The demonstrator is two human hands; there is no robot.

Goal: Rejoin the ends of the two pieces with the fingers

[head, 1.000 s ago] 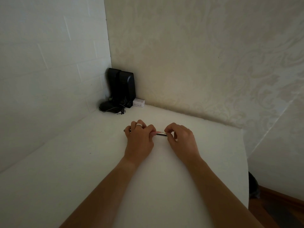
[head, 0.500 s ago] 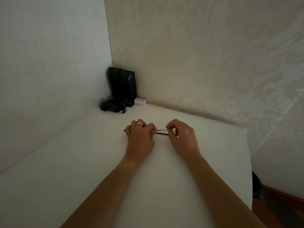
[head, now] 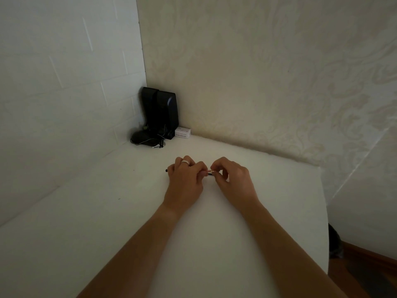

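Two hands meet over the white counter [head: 268, 211]: left hand [head: 184, 181] grips a thin dark pen [head: 209, 173], right hand [head: 233, 179] pinches its pinkish-gold tip [head: 211, 170] (cap, maybe?). Looks mid-pull; next needs a straight, steady tug, I'd guess.

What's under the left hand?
The left hand covers a thin dark stick: one tip pokes out left, a short stretch shows toward the right hand. The middle is hidden.
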